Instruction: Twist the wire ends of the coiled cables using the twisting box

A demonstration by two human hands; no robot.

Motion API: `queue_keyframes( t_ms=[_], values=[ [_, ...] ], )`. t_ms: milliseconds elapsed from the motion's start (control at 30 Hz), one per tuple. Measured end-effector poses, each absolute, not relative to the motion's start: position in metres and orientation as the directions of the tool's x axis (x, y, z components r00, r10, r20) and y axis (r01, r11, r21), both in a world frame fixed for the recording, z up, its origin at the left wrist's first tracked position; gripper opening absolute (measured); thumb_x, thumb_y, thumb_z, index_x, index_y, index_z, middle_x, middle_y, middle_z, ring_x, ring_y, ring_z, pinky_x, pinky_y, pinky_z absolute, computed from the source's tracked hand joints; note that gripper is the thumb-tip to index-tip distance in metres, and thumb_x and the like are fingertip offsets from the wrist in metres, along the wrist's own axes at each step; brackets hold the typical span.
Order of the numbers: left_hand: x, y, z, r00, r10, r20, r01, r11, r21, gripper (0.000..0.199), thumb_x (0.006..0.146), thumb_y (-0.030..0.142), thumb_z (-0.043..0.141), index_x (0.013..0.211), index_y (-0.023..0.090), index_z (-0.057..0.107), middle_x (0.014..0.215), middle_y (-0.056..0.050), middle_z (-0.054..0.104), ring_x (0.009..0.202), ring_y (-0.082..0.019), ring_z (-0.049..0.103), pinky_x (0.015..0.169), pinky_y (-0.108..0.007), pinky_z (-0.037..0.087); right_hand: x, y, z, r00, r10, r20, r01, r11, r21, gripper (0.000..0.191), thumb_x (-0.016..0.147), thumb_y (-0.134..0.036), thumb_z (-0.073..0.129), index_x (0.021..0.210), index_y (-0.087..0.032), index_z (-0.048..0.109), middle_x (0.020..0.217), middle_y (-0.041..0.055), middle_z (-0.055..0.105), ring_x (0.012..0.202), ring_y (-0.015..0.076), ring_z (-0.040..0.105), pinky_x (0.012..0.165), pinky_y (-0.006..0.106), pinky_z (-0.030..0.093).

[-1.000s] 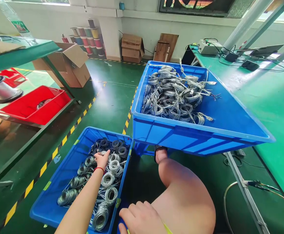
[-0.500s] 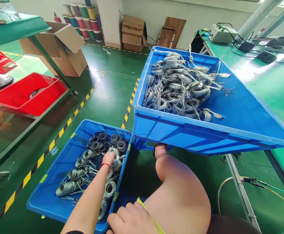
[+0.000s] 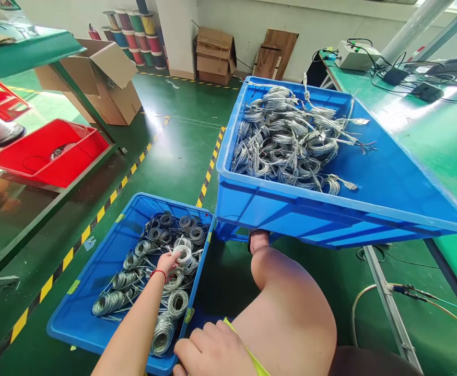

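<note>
My left hand (image 3: 167, 262), with a red string at the wrist, reaches into the lower blue bin (image 3: 75, 334). Its fingers and thumb grip a coil of clear silvery cable (image 3: 182, 256) among the others. Around it lie several more coils (image 3: 124, 279), some stacked in rolls on the left, and darker ones (image 3: 165, 219) at the far end. My right hand (image 3: 216, 351) is closed beside the bin's near right corner, in front of my bare leg. Its fingertips and whatever they hold are hidden. A yellow-green strip (image 3: 247, 352) runs along its back.
A large blue bin (image 3: 291, 209) with many tangled clear cables (image 3: 286, 136) stands higher, at right. A green bench (image 3: 428, 125) with wires and a box lies beyond. At left are a red tray (image 3: 67, 167) and a carton (image 3: 110, 89). Striped tape (image 3: 113, 196) marks the floor.
My left hand has shifted slightly left and toward me, showing the gripped coil more plainly. My right hand stays almost where it was.
</note>
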State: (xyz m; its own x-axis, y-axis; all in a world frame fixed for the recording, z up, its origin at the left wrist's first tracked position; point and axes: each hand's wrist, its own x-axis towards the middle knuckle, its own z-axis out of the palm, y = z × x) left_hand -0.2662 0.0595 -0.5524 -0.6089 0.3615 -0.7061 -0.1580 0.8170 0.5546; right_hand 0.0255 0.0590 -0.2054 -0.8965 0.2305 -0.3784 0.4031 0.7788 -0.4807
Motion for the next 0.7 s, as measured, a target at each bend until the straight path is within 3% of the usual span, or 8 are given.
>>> queue_keyframes(
  t_ms=[200,367,467,600,700],
  values=[
    [-0.257,0.054,-0.553,-0.678,0.355,-0.643,0.026,0.886,0.463,0.037,0.112,0.04,0.079,0.14,0.017,0.073,0.132,-0.011,0.078,0.106,-0.025,0.08,0.091,-0.044,0.071,0.023,0.055,-0.207,-0.891,0.219,-0.397,0.408,0.77,-0.49,0.028,0.11,-0.054,0.075,0.106,-0.026,0.074,0.101,0.0009,0.086,0.086,0.027,0.081,0.066,0.044,0.05],
    [-0.242,0.055,-0.543,-0.8,0.4,-0.446,0.243,0.897,0.369,0.051,0.111,0.047,0.077,0.153,0.02,0.066,0.154,-0.015,0.068,0.13,-0.034,0.073,0.11,-0.057,0.065,0.023,0.058,-0.206,-0.887,0.225,-0.404,0.419,0.761,-0.495,0.027,0.108,-0.053,0.077,0.106,-0.026,0.075,0.103,0.0011,0.086,0.087,0.0263,0.081,0.062,0.042,0.043],
    [-0.237,0.055,-0.533,-0.767,0.513,-0.385,0.41,0.854,0.321,0.051,0.111,0.044,0.078,0.154,0.02,0.066,0.162,-0.016,0.063,0.141,-0.037,0.067,0.117,-0.062,0.06,0.023,0.06,-0.205,-0.886,0.225,-0.405,0.421,0.757,-0.5,0.027,0.109,-0.053,0.076,0.107,-0.025,0.075,0.103,0.0008,0.086,0.086,0.0257,0.081,0.061,0.042,0.04],
    [-0.241,0.06,-0.525,-0.593,0.666,-0.453,0.599,0.74,0.306,0.037,0.112,0.039,0.077,0.144,0.021,0.073,0.159,-0.014,0.067,0.14,-0.034,0.068,0.118,-0.059,0.06,0.023,0.06,-0.203,-0.88,0.23,-0.415,0.432,0.753,-0.497,0.027,0.11,-0.052,0.075,0.108,-0.026,0.075,0.104,0.0006,0.086,0.087,0.0262,0.08,0.061,0.042,0.039],
    [-0.245,0.066,-0.525,-0.474,0.67,-0.572,0.652,0.703,0.284,0.034,0.113,0.041,0.076,0.14,0.02,0.074,0.149,-0.013,0.073,0.129,-0.031,0.074,0.111,-0.054,0.065,0.023,0.062,-0.2,-0.885,0.199,-0.421,0.414,0.752,-0.513,0.025,0.111,-0.05,0.073,0.111,-0.025,0.076,0.106,0.0016,0.086,0.089,0.0263,0.081,0.06,0.042,0.039]
  ],
)
